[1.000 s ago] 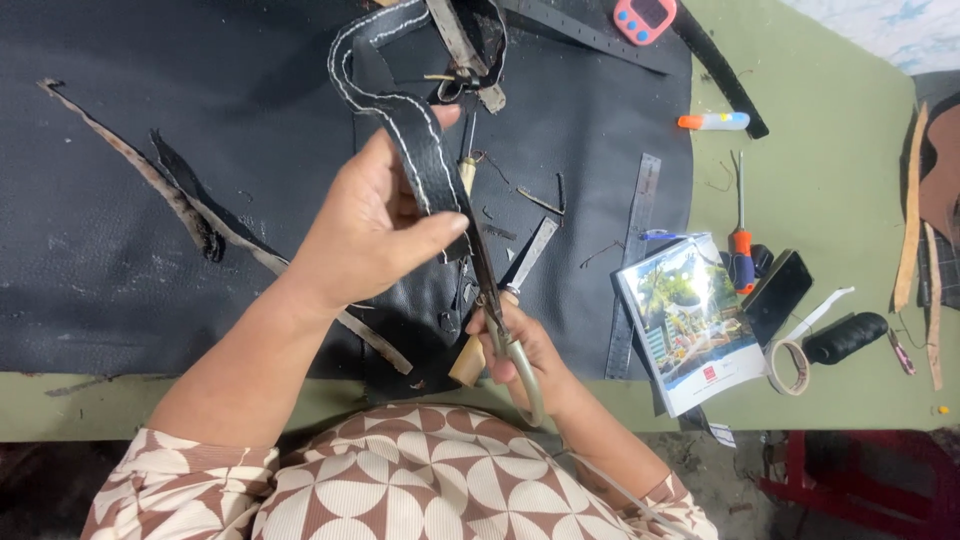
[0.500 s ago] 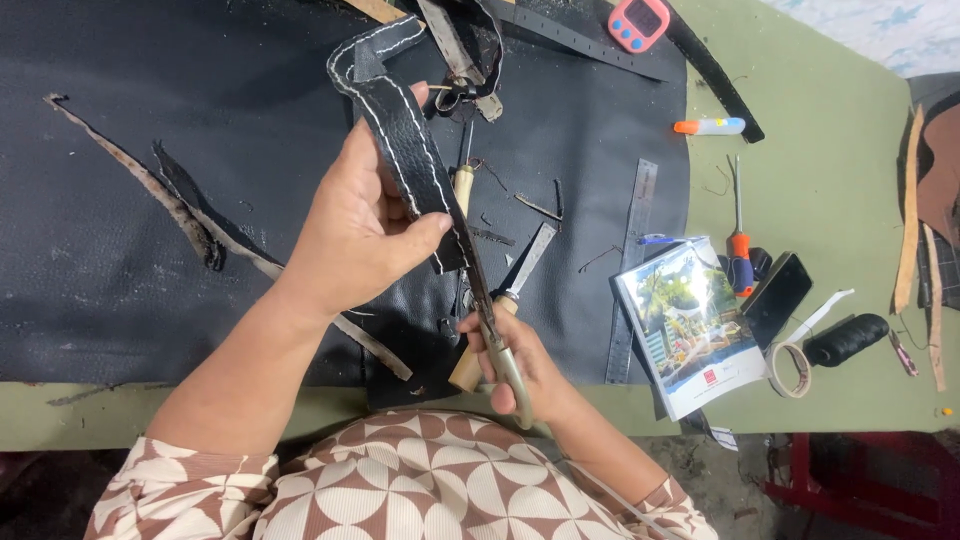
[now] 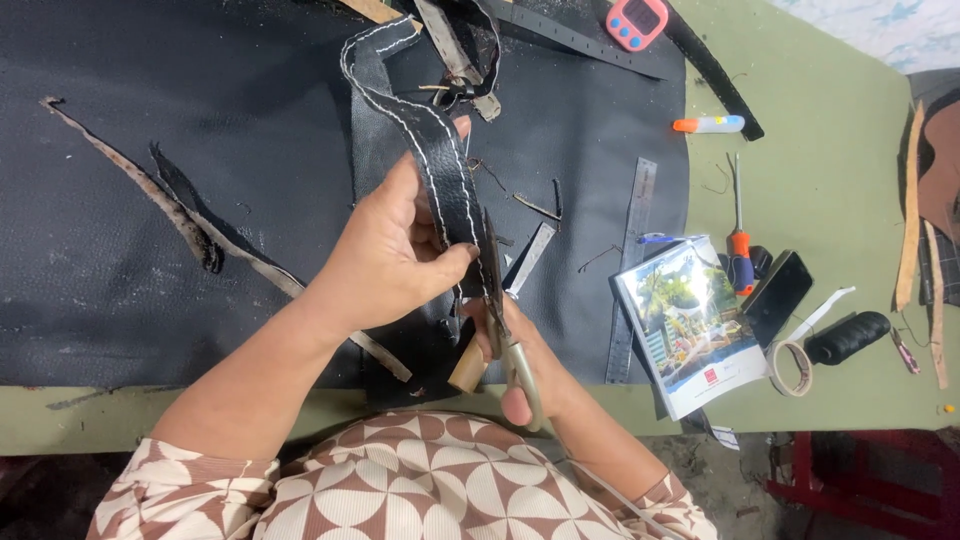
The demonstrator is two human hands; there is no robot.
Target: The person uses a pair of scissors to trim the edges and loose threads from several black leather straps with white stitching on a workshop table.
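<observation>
1. The left hand [image 3: 395,255] grips a black strap [image 3: 425,140] with white stitching, thumb pressed on its lower end, holding it up over the black leather sheet [image 3: 150,200].
2. The right hand [image 3: 515,360] is clenched around the handles of scissors [image 3: 497,290], whose blades run up along the strap's right edge, just beside the left thumb.
3. A wooden-handled tool [image 3: 468,368] lies under the hands on the sheet.
4. The strap's upper end curls towards a heap of straps and a buckle [image 3: 460,60].
5. On the green table [image 3: 830,180] to the right lie a steel ruler [image 3: 630,270], a booklet [image 3: 690,325], a screwdriver [image 3: 738,235], a tape roll [image 3: 790,368], a black thread spool [image 3: 848,337] and a pink timer [image 3: 638,20].
</observation>
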